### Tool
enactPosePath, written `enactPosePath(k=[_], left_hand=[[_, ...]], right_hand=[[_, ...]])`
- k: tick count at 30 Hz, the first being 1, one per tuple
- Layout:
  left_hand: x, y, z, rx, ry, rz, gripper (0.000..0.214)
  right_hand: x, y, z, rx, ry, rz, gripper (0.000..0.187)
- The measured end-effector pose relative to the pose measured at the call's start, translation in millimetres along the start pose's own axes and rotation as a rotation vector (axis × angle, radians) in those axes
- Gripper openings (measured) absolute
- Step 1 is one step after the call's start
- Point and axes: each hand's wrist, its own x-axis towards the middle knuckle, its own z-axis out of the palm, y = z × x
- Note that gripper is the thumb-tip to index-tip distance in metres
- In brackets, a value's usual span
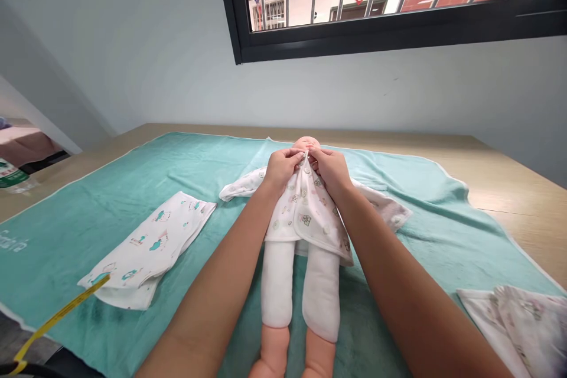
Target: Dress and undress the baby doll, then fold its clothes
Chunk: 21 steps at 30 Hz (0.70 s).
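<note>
Your left hand (281,166) curled shut, fingertips pinching collar edge of printed shirt (305,212) just under chin of baby doll (278,283). Your right hand (331,168) likewise closed on opposite collar edge, knuckles up. Both forearms stretched forward, converging over doll's torso. Doll lies on back on teal towel (398,201), head away from you. Towel spread on counter (509,189). Folded printed cloth (150,245) on towel, left of your left forearm.

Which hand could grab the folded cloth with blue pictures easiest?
Probably the left hand. The folded cloth lies on the towel left of the doll; the right hand would have to cross over the doll. Both pinch its top.
</note>
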Motion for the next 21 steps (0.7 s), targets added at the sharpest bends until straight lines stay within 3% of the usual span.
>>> enactPosePath(k=[7,21], left_hand=[[3,-4,0.8,0.013,0.023,0.033,0.006],[3,-3,-1.0,-0.061,0.004,-0.012,0.005]], right_hand=[[-1,0,-2,0.01,-0.055,-0.008,0.02],[-4,2,-12,-0.013,-0.19,-0.073,0.029]])
